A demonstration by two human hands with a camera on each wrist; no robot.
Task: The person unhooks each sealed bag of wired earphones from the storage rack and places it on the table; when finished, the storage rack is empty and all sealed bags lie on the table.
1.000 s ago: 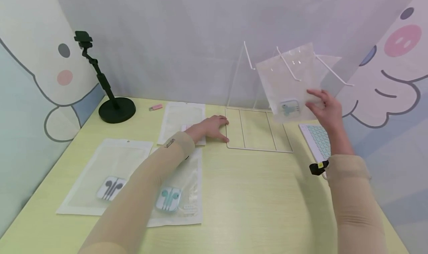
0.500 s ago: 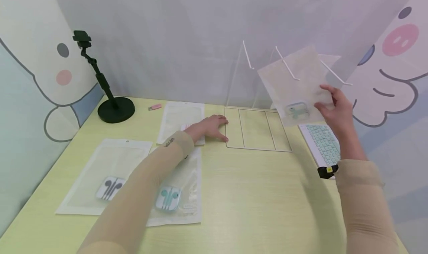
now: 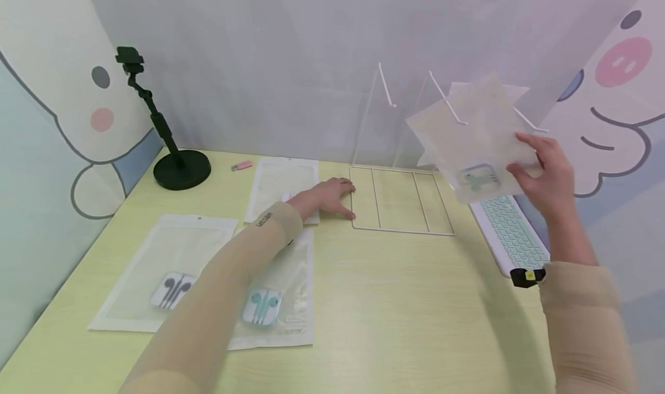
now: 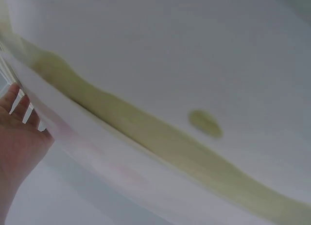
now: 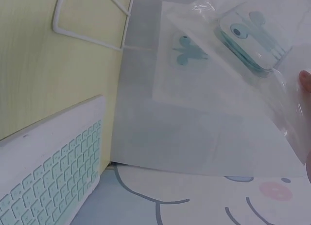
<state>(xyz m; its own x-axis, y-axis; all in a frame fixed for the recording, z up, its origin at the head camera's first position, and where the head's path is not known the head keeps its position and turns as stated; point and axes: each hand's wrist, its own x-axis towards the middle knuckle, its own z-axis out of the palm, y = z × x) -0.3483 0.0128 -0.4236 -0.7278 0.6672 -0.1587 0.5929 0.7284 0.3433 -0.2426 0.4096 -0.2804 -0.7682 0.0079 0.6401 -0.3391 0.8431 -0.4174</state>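
Observation:
My left hand rests at the left side of a white wire rack, its spread thumb and fingers touching the base frame. My right hand pinches the right edge of a translucent plastic bag between thumb and fingers. The bag is tilted at the rack's right hook; its hole is not visible. Inside lie teal-and-white earphones in a case. Behind it is another bag, and the right wrist view shows teal earphones there.
Three more bags lie on the left: an upper bag, a bag with grey earphones and one with teal earphones. A keyboard stands right. Farther back are a pink USB stick and a black phone stand.
My right hand has moved right and slightly down, drawing the bag the same way; it now tilts more and covers more of the right hook. My left hand stays put.

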